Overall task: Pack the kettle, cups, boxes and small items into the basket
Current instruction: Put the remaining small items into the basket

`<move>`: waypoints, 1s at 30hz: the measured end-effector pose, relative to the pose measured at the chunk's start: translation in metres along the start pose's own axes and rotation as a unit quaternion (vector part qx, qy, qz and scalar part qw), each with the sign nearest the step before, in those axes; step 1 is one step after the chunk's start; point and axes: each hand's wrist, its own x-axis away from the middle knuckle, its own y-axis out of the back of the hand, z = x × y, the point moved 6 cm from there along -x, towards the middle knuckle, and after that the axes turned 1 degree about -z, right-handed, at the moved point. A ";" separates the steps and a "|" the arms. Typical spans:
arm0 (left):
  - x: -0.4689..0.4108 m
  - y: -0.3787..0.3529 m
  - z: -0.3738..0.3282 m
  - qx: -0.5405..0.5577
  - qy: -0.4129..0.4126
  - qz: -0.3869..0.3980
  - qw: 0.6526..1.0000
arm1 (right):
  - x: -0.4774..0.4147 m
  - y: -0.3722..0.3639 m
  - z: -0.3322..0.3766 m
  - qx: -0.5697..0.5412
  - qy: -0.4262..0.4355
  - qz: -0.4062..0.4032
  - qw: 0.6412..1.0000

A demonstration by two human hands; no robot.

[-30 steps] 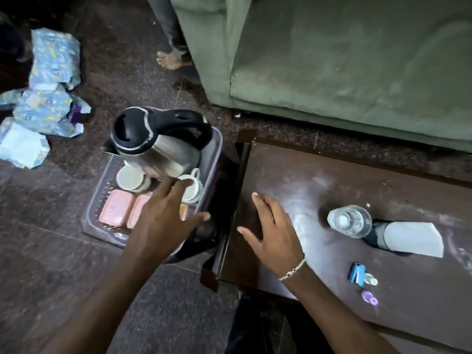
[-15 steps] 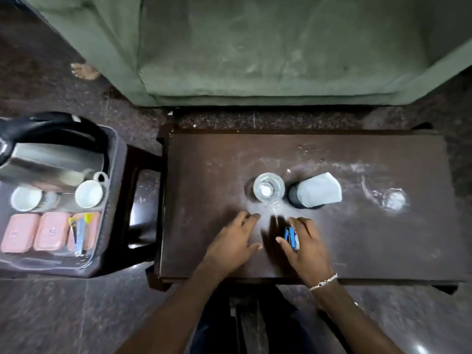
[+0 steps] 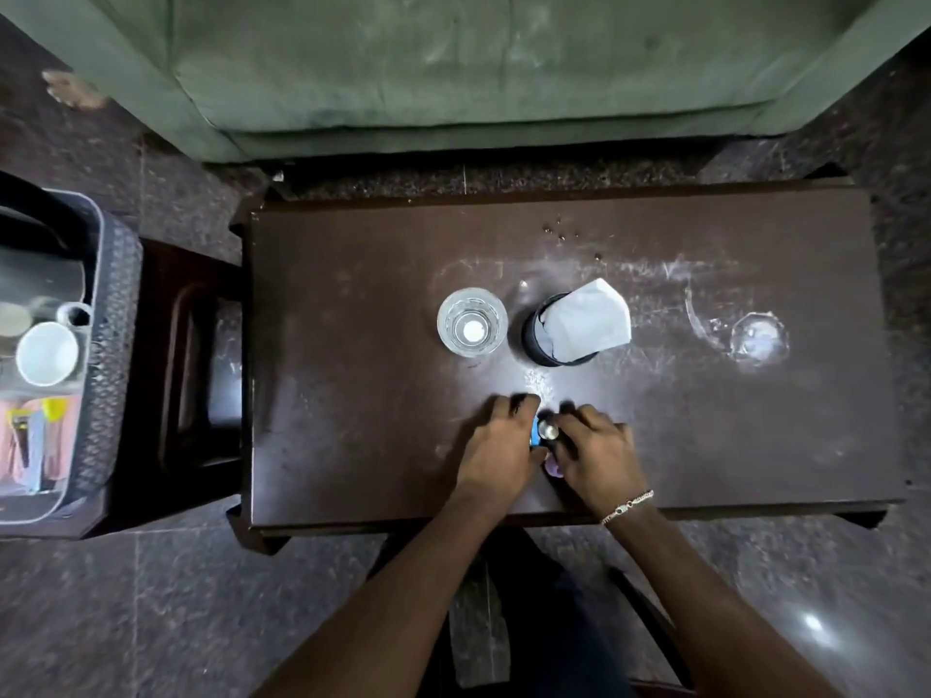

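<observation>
- Sofa, green, runs along the far side of the scene.
- Bench, dark wood and scuffed with pale marks, stands just in front of it.
- Basket, grey with a patterned wall, sits on a dark stool left of the bench, cut off by the picture's edge.
- Kettle lies in the far part of the basket, only partly in view.
- Left hand rests near the front edge of the bench with its fingers curled down. A blue item touches its thumb side, but I cannot tell whether the grip holds it.
- Right hand lies just beside the left, its grip narrow and its fingers curled on a silver round piece.
- Dark cup holding white paper stands mid-bench.
- Glass, clear, stands just left of the dark cup.
- Clear glass piece lies well to the right.
- White cup sits in the basket, nearer than the kettle.
- Pink boxes, blurred, lie in the basket's near part with a yellow item.
- Purple item lies on the bench between the hands.
- Bracelet circles the right wrist.
</observation>
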 end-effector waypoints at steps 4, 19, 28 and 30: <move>-0.001 0.001 0.001 0.004 0.007 -0.011 1.000 | 0.000 0.005 -0.002 -0.021 -0.004 -0.001 1.000; 0.101 0.149 0.118 0.080 0.091 -0.187 0.975 | -0.018 0.055 0.201 -0.130 0.106 0.018 0.986; 0.192 0.275 0.243 0.128 0.155 -0.352 0.914 | -0.038 0.041 0.390 -0.198 0.225 0.021 0.954; 0.207 0.292 0.275 0.139 0.179 -0.373 0.900 | -0.040 0.033 0.430 -0.205 0.244 0.036 0.947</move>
